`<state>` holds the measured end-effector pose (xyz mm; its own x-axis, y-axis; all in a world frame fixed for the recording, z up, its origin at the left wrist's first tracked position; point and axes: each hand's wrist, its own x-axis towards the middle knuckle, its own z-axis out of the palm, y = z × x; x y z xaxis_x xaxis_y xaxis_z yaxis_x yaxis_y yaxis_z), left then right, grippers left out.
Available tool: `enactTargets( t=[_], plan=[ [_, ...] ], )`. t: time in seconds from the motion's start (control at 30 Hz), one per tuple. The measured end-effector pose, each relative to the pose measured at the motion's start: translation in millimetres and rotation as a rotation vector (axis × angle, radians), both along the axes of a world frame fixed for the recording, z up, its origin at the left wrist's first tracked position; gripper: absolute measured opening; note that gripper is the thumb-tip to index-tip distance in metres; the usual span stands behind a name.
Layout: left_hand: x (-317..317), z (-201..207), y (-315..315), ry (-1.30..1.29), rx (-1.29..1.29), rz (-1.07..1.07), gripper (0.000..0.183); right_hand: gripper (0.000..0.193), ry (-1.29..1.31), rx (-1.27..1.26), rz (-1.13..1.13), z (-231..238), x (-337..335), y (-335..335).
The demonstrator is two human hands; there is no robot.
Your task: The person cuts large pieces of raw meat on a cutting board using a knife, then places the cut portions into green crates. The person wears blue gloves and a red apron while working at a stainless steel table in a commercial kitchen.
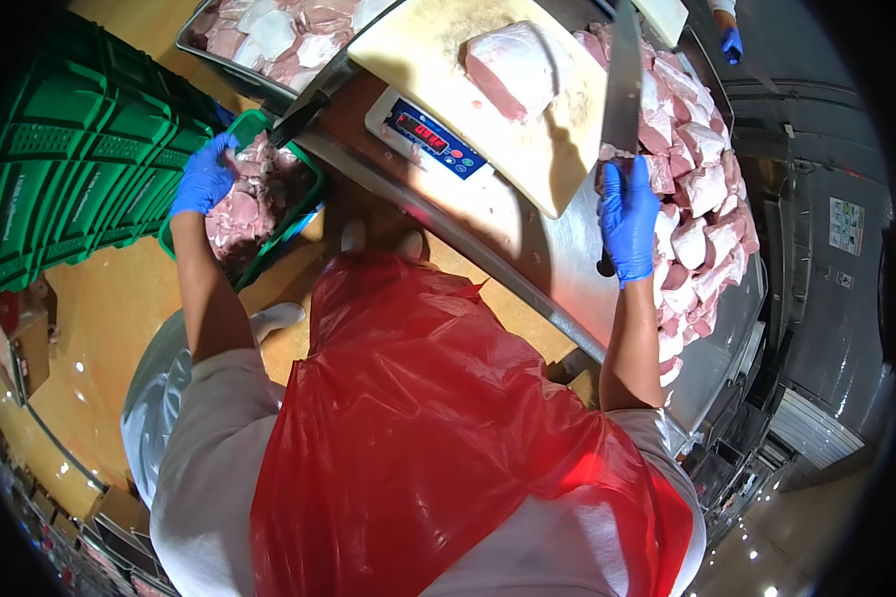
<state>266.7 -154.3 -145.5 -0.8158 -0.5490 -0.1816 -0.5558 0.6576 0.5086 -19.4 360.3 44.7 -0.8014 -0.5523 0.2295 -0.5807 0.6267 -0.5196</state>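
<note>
My right hand (627,221), in a blue glove, is closed round the handle of a large knife (622,85), its wide blade pointing away from me beside the cutting board (413,40). On the board lies a thick block of raw pork (513,72) with a pale fat side. My left hand (205,177), also gloved in blue, is over the left rim of a green crate (309,204) of meat trimmings (244,214). Its fingers are curled in; what they hold, if anything, is too small to make out.
A digital scale (428,139) sits partly beneath the board on the steel table (558,269). Many pork pieces (702,199) are heaped at right. Behind are a tray of meat (279,35) and a co-worker's gloved hand (732,45). Stacked green crates (80,149) stand left.
</note>
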Motion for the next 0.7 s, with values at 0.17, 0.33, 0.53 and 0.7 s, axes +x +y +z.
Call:
enactTargets(
  t=[0.17,0.33,0.53,0.7],
  plan=[
    [-30,27,-61,0.213,-0.324,0.033,0.052,0.023,-0.093,-0.128,-0.144,-19,-10,25],
    [-159,163,-8,0.642,-0.273,-0.104,0.031,0.024,-0.229,-0.364,-0.183,15,-4,-6],
    [-252,201,73,0.718,0.010,-0.332,0.024,0.024,-0.342,-0.481,-0.142,3,7,-19],
    [-299,166,120,0.516,0.397,-0.389,0.017,0.022,-0.551,-0.631,-0.126,-25,7,-10]
  ],
)
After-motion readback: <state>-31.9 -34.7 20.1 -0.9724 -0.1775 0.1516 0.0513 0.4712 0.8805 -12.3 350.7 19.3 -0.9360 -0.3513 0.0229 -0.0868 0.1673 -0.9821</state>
